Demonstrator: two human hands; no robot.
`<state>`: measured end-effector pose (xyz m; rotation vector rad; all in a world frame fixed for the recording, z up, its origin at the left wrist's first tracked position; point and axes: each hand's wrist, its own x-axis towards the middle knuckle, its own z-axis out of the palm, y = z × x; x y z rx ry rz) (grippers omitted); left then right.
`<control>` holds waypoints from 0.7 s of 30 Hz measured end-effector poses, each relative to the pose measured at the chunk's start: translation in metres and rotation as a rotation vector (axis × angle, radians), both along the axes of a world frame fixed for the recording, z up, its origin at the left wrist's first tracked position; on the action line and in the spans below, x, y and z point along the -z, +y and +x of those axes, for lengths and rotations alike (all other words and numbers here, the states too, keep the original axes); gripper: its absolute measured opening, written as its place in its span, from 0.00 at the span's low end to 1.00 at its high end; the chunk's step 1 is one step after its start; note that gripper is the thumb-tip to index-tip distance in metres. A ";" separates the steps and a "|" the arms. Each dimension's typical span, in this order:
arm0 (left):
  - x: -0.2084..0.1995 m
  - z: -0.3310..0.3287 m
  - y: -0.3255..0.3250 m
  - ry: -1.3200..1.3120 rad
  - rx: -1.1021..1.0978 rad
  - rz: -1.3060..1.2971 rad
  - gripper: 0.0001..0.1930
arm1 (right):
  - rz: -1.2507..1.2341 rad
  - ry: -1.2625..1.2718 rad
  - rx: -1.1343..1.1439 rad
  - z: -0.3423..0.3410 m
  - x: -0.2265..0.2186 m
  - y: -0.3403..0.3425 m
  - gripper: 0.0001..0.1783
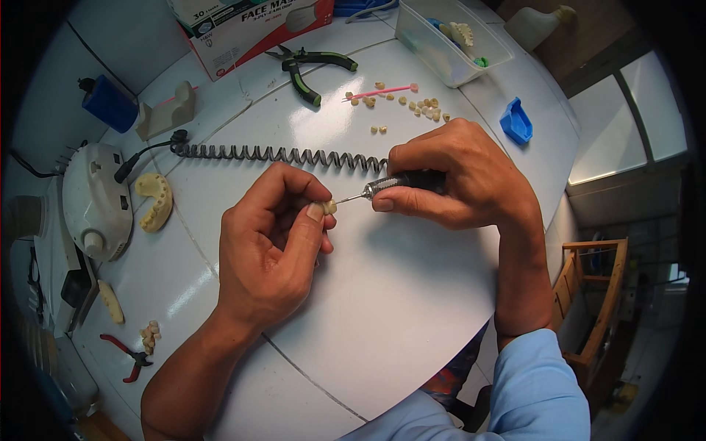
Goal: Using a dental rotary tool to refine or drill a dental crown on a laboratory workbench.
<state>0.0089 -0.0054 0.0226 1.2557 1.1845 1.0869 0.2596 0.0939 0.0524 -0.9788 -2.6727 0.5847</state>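
Note:
My left hand [268, 246] is closed, pinching a small yellowish dental crown [331, 208] between thumb and fingertips. In my right hand [463, 173] is a dark rotary handpiece [415, 181], its knurled silver nose pointing left. A thin metal bur [350, 199] runs from that nose to the crown and appears to touch it. My left fingers partly cover the crown. From behind the right hand a black coiled cord [279, 153] stretches left across the table, toward a white control unit [99, 202].
Several loose teeth [426, 109] lie beyond my hands, around a pink stick [382, 92]. Green-handled pliers [303, 70], a mask box [250, 29] and a clear tub [456, 44] stand or lie farther back. At left are a dental cast [156, 202] and red-handled cutters [134, 359].

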 end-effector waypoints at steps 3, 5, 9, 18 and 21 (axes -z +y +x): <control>0.000 0.000 0.000 -0.001 -0.003 -0.006 0.04 | 0.014 0.005 0.000 -0.001 0.001 0.000 0.33; 0.000 0.000 0.000 0.000 -0.001 0.001 0.04 | 0.014 0.002 0.003 0.000 0.001 -0.001 0.33; -0.002 0.000 0.001 0.016 0.010 -0.007 0.04 | 0.010 -0.005 0.007 0.000 0.000 -0.001 0.32; 0.006 0.000 0.000 0.041 0.008 0.045 0.05 | 0.034 -0.009 -0.009 0.000 0.000 -0.001 0.32; 0.007 -0.001 0.000 0.047 0.004 0.052 0.05 | 0.050 -0.027 -0.027 -0.002 0.001 -0.002 0.32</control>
